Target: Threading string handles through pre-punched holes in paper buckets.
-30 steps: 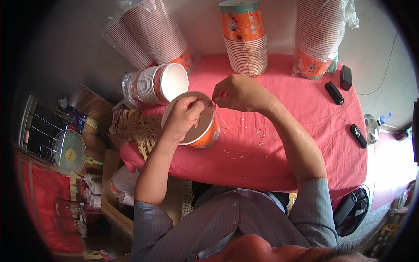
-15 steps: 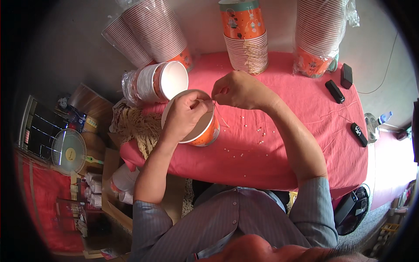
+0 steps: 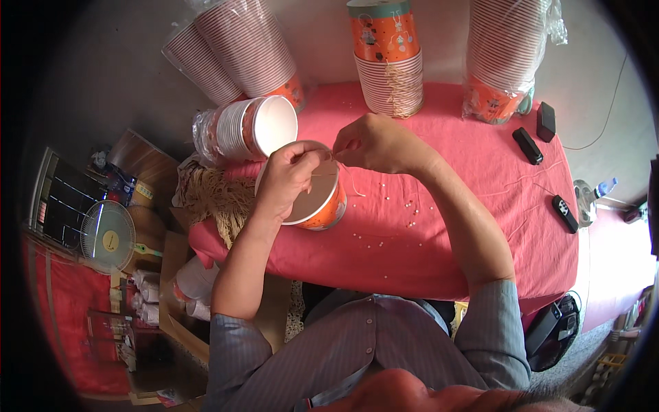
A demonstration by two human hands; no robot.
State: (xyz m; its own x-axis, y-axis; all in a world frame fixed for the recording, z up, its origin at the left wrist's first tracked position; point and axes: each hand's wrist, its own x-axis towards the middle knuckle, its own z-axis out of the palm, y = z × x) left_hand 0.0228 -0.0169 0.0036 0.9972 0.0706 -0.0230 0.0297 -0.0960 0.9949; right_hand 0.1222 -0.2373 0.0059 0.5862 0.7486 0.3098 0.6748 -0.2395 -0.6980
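Note:
An orange printed paper bucket (image 3: 335,209) with a white rim stands on the red tablecloth (image 3: 439,261) before me. My left hand (image 3: 283,180) is over its mouth, thumb and fingers pinched on a thin pale string (image 3: 356,184). At the bucket's far right rim my right hand (image 3: 376,143) is closed too, its fingertips meeting the string close to the left ones. One loose string end hangs outside the bucket on the right. Whether the string passes through the bucket's wall is hidden by my fingers.
Small white beads (image 3: 410,213) lie scattered right of the bucket. Left are a bundle of beige strings (image 3: 218,199) and a sideways bucket stack (image 3: 233,130). Tall bucket stacks (image 3: 391,79) stand at the back. Black devices (image 3: 527,145) lie at the right edge.
My left hand has shifted slightly, its fingers drawn a little up and back over the bucket, and more of the string shows beneath them. The right hand has barely moved.

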